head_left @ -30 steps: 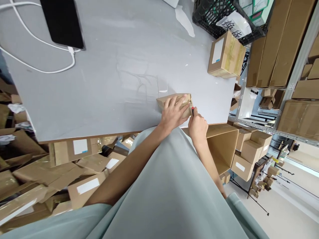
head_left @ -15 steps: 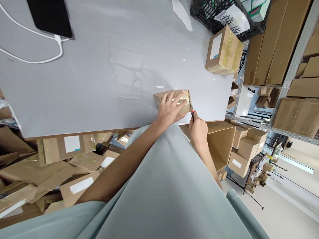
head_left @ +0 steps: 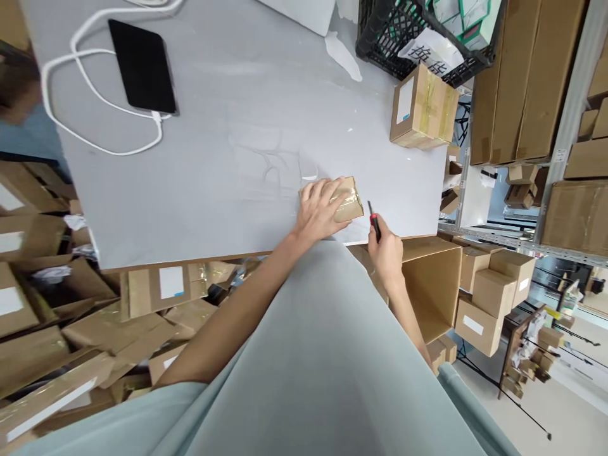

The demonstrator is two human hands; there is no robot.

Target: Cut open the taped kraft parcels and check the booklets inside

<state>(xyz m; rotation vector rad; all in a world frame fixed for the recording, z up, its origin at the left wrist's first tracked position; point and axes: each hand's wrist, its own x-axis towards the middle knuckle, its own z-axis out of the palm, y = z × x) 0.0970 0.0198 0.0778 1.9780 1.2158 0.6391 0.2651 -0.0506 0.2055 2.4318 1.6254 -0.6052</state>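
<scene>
A small cardboard box (head_left: 349, 201) with shiny clear tape lies near the front edge of the table. Over its left part rests my left hand (head_left: 319, 206), fingers spread across the top and gripping it. My right hand (head_left: 387, 248) is closed round the red and black handle of a utility knife (head_left: 374, 223). The knife's thin blade points up and away from me, a short gap to the right of the box's taped end.
On the grey table (head_left: 199, 190) are a phone (head_left: 144, 68) with a white cable, a larger taped box (head_left: 422, 107) and a black plastic crate (head_left: 387, 38). Discarded cartons (head_left: 118, 329) pile up below at left. An open carton (head_left: 432, 285) stands below at right.
The knife has come away from the box's taped end and moved slightly right with my right hand. My left hand stays on the box, which has turned a little. The camera view has shifted.
</scene>
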